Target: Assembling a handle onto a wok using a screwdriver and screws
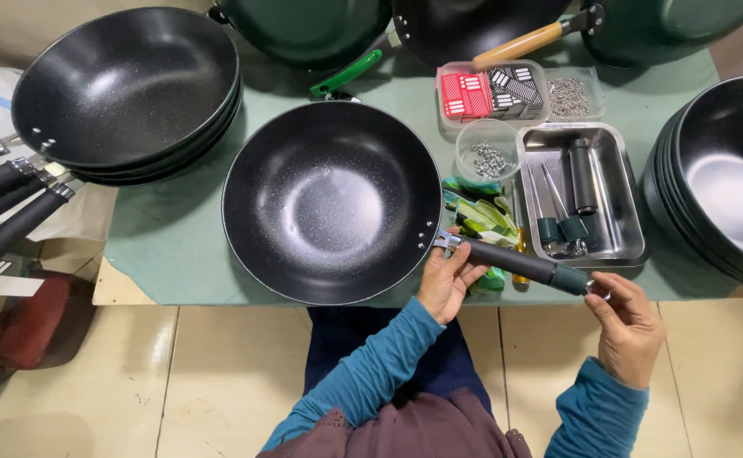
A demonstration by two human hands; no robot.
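Observation:
A black speckled wok pan lies on the green table cover in front of me. Its dark handle points right, past the table's front edge. My left hand grips the handle where it meets the pan's metal bracket. My right hand pinches the handle's far end, at a small metal ring.
A stack of finished pans with handles sits at the left, and a stack of handleless pans at the right. A steel tray holds tools and a handle. A round cup of screws, plastic boxes and green wrappers lie between.

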